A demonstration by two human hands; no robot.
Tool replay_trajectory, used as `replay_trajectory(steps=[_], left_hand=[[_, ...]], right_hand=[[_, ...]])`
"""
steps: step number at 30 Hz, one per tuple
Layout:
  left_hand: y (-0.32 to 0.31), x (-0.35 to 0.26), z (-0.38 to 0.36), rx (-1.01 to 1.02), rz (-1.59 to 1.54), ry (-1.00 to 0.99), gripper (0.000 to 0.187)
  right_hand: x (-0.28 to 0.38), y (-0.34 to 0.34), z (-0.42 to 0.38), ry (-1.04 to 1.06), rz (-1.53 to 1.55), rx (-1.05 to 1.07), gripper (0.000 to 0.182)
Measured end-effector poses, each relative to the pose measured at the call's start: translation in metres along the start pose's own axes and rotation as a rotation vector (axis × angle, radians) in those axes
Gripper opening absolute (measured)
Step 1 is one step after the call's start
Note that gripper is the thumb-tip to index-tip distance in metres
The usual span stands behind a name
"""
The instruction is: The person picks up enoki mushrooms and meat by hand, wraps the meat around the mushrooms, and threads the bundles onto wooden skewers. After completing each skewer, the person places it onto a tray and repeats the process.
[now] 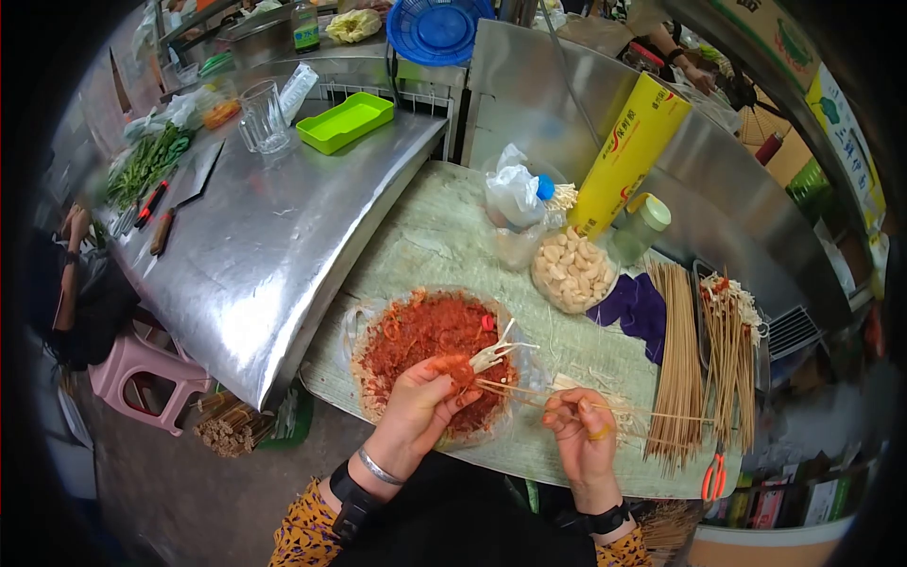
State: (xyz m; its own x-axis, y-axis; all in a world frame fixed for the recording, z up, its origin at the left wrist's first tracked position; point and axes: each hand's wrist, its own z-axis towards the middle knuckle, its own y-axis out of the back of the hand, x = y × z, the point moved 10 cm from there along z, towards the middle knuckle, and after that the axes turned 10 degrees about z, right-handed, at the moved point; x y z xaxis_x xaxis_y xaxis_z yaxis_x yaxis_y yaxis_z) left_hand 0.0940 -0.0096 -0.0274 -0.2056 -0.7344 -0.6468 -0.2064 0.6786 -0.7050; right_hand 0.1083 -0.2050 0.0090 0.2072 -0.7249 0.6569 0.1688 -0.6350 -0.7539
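My left hand (408, 408) pinches a small bundle of enoki mushrooms (493, 355) smeared with red sauce, the pale caps fanning out past my fingertips. Thin bamboo skewers (518, 389) run from that bundle to my right hand (581, 437), whose fingers are closed round them; their far ends point right. Under my left hand lies a plastic-lined bowl of red chili paste (416, 321), red smears around its rim. Both hands have red stains on the fingers. Loose pale enoki strands (619, 411) are scattered on the tabletop just beyond my right hand.
Bare skewers (673, 364) lie beside a tray of loaded enoki skewers (732, 364), with orange-handled scissors (714, 476) in front. Peeled garlic (573, 271), a purple cloth (635, 317) and a yellow cling-film box (631, 151) stand behind. A steel table (283, 227) holds a cleaver (200, 173).
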Motion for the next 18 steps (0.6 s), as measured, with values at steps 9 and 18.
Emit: replay_trajectory(steps=[9, 18], left_hand=[[0.010, -0.013, 0.002, -0.066, 0.051, -0.130, 0.023], [0.007, -0.039, -0.006, -0.143, 0.318, -0.418, 0.026]], right_hand=[[0.011, -0.041, -0.014, 0.259, -0.401, 0.090, 0.024], [0.024, -0.117, -0.029, 0.475, -1.102, 0.438, 0.020]])
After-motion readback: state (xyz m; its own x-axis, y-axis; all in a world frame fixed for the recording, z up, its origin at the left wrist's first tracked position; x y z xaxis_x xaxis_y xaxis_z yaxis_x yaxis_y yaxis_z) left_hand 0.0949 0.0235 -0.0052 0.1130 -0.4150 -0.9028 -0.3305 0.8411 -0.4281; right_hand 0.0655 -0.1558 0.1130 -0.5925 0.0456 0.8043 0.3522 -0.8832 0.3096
